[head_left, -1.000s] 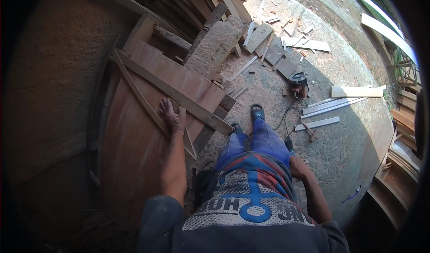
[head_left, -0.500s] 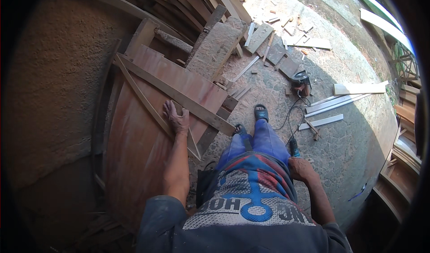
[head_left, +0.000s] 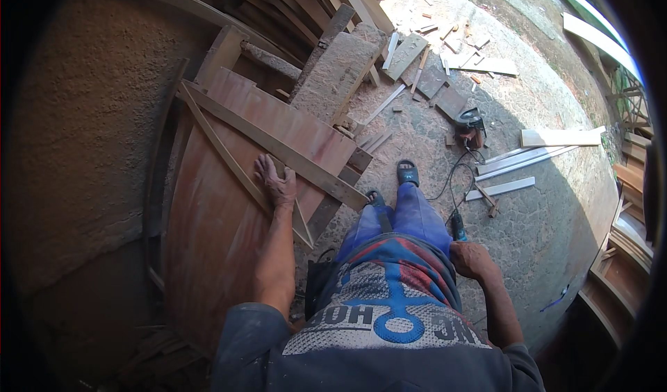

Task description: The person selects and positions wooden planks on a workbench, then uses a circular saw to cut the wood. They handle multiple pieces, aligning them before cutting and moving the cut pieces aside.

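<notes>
My left hand (head_left: 276, 180) lies palm down with its fingers apart on a triangular frame of thin wooden strips (head_left: 221, 144). A long straight wooden bar (head_left: 278, 142) runs slantwise past its fingertips. Both rest on a broad reddish wooden panel (head_left: 215, 232) to my left. My right hand (head_left: 472, 260) is curled beside my right thigh, and its fingers are partly hidden. Just beyond its knuckles is a blue corded power tool (head_left: 458, 227); whether the hand touches it I cannot make out.
A black and orange power tool (head_left: 470, 129) sits on the stone floor, its cord (head_left: 448, 184) trailing toward me. White strips (head_left: 526, 157) and offcuts (head_left: 410, 55) lie about. A dusty timber beam (head_left: 333, 72) stands beyond the panel. A rough wall (head_left: 76, 128) rises at left.
The view has shifted slightly. My left hand keeps its place on the wooden frame, and my right hand stays by my thigh.
</notes>
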